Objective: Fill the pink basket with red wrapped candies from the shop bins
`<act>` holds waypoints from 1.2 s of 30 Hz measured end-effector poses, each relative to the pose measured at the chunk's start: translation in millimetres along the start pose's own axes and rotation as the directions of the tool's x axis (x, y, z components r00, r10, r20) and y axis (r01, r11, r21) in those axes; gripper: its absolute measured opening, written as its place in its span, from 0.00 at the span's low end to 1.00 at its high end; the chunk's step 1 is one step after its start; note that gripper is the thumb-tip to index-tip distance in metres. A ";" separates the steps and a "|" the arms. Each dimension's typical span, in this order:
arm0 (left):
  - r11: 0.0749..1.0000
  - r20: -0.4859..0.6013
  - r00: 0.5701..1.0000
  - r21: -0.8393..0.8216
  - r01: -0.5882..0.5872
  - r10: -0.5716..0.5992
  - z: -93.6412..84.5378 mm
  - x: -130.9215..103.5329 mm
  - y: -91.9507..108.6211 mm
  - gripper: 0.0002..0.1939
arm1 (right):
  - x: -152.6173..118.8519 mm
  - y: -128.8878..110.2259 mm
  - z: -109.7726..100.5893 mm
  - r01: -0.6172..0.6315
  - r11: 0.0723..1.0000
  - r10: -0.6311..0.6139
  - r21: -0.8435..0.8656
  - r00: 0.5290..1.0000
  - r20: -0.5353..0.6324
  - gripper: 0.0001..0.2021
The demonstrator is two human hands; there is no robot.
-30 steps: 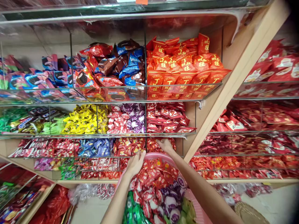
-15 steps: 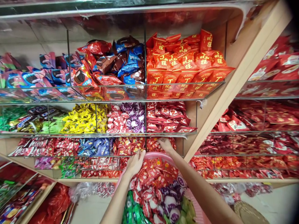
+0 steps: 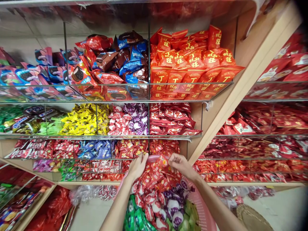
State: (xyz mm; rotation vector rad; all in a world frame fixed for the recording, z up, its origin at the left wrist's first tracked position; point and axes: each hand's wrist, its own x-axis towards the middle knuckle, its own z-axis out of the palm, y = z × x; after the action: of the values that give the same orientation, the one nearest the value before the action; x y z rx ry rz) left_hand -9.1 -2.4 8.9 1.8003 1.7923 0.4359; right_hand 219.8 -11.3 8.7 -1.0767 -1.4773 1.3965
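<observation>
- My right hand (image 3: 181, 165) hung over the far end of the basket (image 3: 202, 209), at about 1 o'clock from the middle of the load, palm down, fingers curled and thumb drawn in near them.
- A red packet (image 3: 162, 160) stood tilted up at the tips of those fingers, at 9 o'clock from them; whether I had it pinched or it only leaned there, I couldn't tell.
- Its long axis was hard to read; one corner pointed roughly to 12.
- My left hand (image 3: 137, 167) was closed over the rim at 11 o'clock, fingers hooked towards 1.
- The packet sat between my two hands, the right much the nearer; from the left it lay at about 3.
- Below it, towards 6 from the tips, spread the loose red packets (image 3: 154, 178) in the basket.
- Nearer me came the red-and-white sweets (image 3: 151, 199), with purple sweets (image 3: 174, 208) at 4 from those, green ones (image 3: 137, 218) at 7 and pale green ones (image 3: 191, 218) further round by the right wall.
- Just beyond the rim, near 12 from my right fingers, lay the shelf packets (image 3: 166, 147), red as well, apart from both hands.
</observation>
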 end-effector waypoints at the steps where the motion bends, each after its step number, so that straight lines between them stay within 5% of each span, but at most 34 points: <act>1: 1.000 0.000 1.000 0.000 -0.001 0.001 -0.1 -0.1 0.1 0.35 | -4.0 3.1 2.5 0.004 1.000 -0.003 -0.013 1.000 0.025 0.10; 10: 0.999 0.005 0.999 0.012 -0.033 0.032 0.1 0.3 -0.1 0.32 | -11.8 20.5 19.1 0.044 0.992 -0.025 -0.116 0.987 0.162 0.06; 24: 0.999 0.009 1.000 0.029 -0.017 0.016 -1.3 -0.2 2.3 0.33 | -17.8 26.0 17.7 0.084 0.905 -0.054 -0.417 0.995 0.084 0.05; 36: 0.999 -0.001 1.000 0.047 -0.017 0.017 0.0 1.2 1.1 0.34 | -18.1 20.3 22.9 -0.127 0.987 0.135 -0.096 0.988 0.079 0.08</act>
State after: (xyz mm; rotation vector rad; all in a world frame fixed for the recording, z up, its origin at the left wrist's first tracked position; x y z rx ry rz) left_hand -8.1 -1.2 9.3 1.8491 1.8036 0.4048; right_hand 204.4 -35.0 -12.9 -1.2028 -1.5676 1.4954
